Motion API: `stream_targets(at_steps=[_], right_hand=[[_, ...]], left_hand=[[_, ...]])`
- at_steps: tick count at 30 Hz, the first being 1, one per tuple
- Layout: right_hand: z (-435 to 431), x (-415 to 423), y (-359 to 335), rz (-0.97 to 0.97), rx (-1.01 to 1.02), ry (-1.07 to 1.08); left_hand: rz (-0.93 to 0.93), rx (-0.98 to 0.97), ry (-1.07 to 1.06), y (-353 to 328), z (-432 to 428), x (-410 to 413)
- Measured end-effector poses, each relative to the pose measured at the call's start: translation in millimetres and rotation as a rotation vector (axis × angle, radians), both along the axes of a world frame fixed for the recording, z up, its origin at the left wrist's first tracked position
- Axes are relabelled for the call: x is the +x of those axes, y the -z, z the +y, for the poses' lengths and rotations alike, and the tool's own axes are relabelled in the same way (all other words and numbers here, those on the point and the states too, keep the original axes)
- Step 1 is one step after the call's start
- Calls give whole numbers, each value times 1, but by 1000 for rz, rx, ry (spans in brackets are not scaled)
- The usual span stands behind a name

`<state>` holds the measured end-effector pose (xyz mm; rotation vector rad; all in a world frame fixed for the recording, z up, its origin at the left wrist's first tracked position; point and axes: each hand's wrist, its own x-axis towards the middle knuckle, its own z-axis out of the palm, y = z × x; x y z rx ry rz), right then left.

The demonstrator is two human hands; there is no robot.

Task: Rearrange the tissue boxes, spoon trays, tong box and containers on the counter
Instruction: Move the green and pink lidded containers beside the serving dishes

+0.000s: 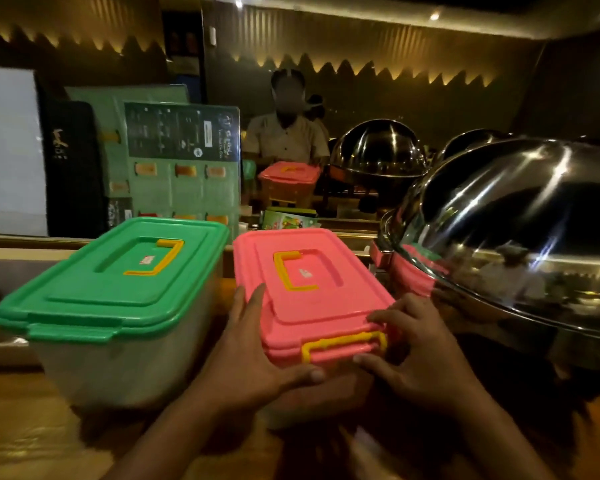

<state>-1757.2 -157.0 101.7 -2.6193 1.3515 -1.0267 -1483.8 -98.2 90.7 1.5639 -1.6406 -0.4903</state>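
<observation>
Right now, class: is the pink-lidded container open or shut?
Shut: the pink lid sits flat on the container, yellow latch down at the near end, between both hands.

Both hands grip near end of pink-lidded container [309, 285]: left hand [257, 355] on its left corner, right hand [420, 351] by yellow latch [343, 344]. Green-lidded container [111, 289] just left of left hand; steel chafing dome [520, 230] right of right hand.

The wooden counter [32, 427] carries a green-lidded container [118, 296] beside a pink-lidded container [312, 289].
</observation>
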Motion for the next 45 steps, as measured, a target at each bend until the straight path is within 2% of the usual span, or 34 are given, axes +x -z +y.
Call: stream_targets(at_steps=[3,6,9,13,16,19,25,45], right_hand=[[10,30,7,-81,-105,49],[15,45,10,-102,-129,105],[15,46,9,-111,-121,120],[13,44,12,-112,-100,117],[12,38,24,-205,-9,141],[10,36,33,-242,56,181],[-1,41,29,-164,70,243],[-34,54,18,-210,152,276]], left_hand=[[-59,-44,34,0,-12,31],[35,-120,158,-4,-18,45],[150,-197,195,-3,-21,43],[207,-207,211,5,-27,42],[243,-197,216,8,-33,38],[234,-213,221,6,-38,32],[222,-210,246,3,-56,34],[171,-137,176,8,-101,46]])
